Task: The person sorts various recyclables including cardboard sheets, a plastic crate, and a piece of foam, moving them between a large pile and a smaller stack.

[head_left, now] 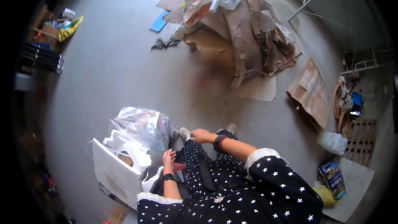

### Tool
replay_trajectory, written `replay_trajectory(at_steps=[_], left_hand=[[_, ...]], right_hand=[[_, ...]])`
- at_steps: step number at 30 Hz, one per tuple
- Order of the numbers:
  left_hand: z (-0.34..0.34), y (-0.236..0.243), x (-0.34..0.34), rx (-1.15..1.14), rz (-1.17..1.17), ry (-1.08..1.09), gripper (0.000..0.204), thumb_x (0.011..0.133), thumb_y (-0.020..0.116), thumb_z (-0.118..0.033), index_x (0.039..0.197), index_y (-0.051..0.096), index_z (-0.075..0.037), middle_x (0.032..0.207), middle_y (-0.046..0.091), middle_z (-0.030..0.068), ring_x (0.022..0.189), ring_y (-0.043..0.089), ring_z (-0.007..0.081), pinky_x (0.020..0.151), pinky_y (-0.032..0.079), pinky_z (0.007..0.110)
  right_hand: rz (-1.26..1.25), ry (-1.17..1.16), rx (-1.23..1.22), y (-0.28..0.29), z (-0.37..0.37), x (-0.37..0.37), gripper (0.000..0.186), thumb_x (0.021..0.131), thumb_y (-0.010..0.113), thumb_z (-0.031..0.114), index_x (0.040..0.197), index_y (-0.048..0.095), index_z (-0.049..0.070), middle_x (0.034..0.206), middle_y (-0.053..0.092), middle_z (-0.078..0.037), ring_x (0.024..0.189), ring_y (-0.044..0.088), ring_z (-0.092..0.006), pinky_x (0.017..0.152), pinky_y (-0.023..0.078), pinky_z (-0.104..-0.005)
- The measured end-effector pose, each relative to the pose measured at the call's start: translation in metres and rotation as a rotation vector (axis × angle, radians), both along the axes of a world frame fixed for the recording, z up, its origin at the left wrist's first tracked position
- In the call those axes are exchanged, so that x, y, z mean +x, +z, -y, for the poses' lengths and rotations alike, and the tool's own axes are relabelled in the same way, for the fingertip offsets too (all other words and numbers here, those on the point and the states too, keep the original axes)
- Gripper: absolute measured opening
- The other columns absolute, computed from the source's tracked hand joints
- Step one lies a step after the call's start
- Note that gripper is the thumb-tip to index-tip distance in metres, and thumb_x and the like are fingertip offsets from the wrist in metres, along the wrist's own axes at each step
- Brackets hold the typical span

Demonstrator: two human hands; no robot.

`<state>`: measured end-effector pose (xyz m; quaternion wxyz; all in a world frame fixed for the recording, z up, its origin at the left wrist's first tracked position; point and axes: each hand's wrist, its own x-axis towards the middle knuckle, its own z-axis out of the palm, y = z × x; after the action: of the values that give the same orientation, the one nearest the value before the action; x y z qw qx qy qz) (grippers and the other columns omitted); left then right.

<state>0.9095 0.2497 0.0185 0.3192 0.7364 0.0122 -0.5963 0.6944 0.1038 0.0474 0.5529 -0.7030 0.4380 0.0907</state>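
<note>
My right hand [201, 136] reaches across in front of my legs, its fingers curled closed. Whatever it may hold is hidden. Lower and to the left, my left hand [168, 158] is loosely bent with its fingers a little apart, and nothing shows in it. Beside that hand stands a clear plastic bag [143, 122] stuffed with mixed items. White foam pieces [134, 155] and a large white foam board [112, 174] lean just left of my left forearm. Some dark and red material [179, 166] sits between my left hand and my leg.
A heap of flattened cardboard [248, 33] covers the floor ahead, with a blue sheet [158, 21] at its left. One cardboard piece [310, 91] lies to the right. Farther right are a white jug [332, 142], a wooden pallet [361, 139] and a printed bag [332, 178].
</note>
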Motion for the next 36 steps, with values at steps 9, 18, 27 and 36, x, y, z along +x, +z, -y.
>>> replay_trajectory(at_steps=[9, 18, 27, 36], left_hand=[[0.088, -0.021, -0.129, 0.058, 0.0, -0.289, 0.018, 0.082, 0.047, -0.023, 0.092, 0.051, -0.009, 0.076, 0.061, 0.0044, 0.06, 0.057, 0.0123, 0.045, 0.041, 0.022], [0.244, -0.005, -0.251, -0.023, 0.201, -0.736, 0.024, 0.08, 0.05, -0.025, 0.097, 0.05, -0.009, 0.074, 0.061, 0.0033, 0.056, 0.057, 0.0122, 0.045, 0.041, 0.022], [0.389, -0.119, -0.237, 0.224, 0.24, -0.976, 0.018, 0.078, 0.048, -0.021, 0.093, 0.051, -0.011, 0.066, 0.059, 0.0034, 0.05, 0.055, 0.0159, 0.042, 0.037, 0.026], [0.583, -0.077, -0.409, -0.674, 0.937, -1.938, 0.016, 0.065, 0.057, -0.02, 0.065, 0.057, -0.004, 0.077, 0.059, 0.0168, 0.067, 0.057, 0.0316, 0.065, 0.045, 0.041]], right_hand=[[-0.283, -1.133, -0.105, -0.059, -0.01, -0.436, 0.023, 0.067, 0.049, 0.019, 0.075, 0.061, 0.002, 0.075, 0.059, -0.02, 0.075, 0.057, -0.0374, 0.067, 0.045, -0.0419], [-0.786, -1.409, 0.161, 0.003, -0.148, -0.694, 0.019, 0.069, 0.043, 0.009, 0.066, 0.057, -0.004, 0.06, 0.058, -0.016, 0.053, 0.059, -0.0236, 0.05, 0.045, -0.0321], [-0.253, -1.352, 0.176, -0.007, -0.029, -0.685, 0.018, 0.075, 0.049, 0.016, 0.082, 0.055, -0.001, 0.067, 0.06, -0.01, 0.056, 0.058, -0.0162, 0.052, 0.047, -0.0273], [-0.184, -1.261, -0.18, 0.042, 0.137, -0.728, 0.02, 0.073, 0.05, 0.018, 0.082, 0.058, 0.002, 0.069, 0.061, -0.01, 0.065, 0.058, -0.0205, 0.062, 0.046, -0.0305]])
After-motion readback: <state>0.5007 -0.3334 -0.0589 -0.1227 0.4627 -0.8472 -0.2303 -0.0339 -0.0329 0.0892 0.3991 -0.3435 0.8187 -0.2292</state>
